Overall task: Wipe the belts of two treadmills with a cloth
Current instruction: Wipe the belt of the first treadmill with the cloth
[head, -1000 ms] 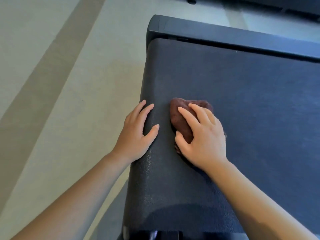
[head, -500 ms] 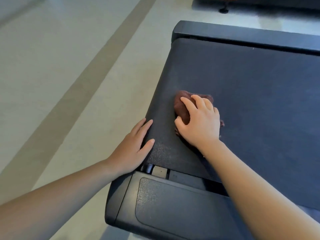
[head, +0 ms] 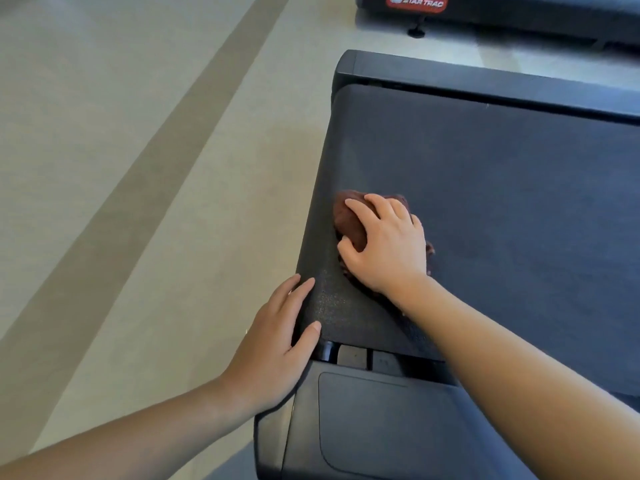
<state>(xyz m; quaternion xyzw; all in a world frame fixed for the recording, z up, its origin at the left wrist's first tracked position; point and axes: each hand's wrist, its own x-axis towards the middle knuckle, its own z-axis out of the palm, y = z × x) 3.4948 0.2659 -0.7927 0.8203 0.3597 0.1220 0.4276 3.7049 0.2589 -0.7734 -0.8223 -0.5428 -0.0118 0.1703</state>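
A dark grey treadmill belt (head: 502,188) fills the right half of the view. A bunched brown cloth (head: 349,221) lies on it near the belt's left end. My right hand (head: 388,247) lies on top of the cloth, with fingers bent over it and the thumb against its near side. My left hand (head: 277,344) rests flat on the rounded left edge of the belt, fingers straight, close to the black end cover (head: 374,427).
A black side rail (head: 485,81) runs along the belt's far edge. A second treadmill (head: 519,12) with a red logo stands at the top right. Pale floor (head: 121,168) with a darker diagonal stripe lies to the left.
The view has pulled back, so the black end cover now shows at the bottom. My right hand with the cloth and my left hand sit closer to the belt's near end.
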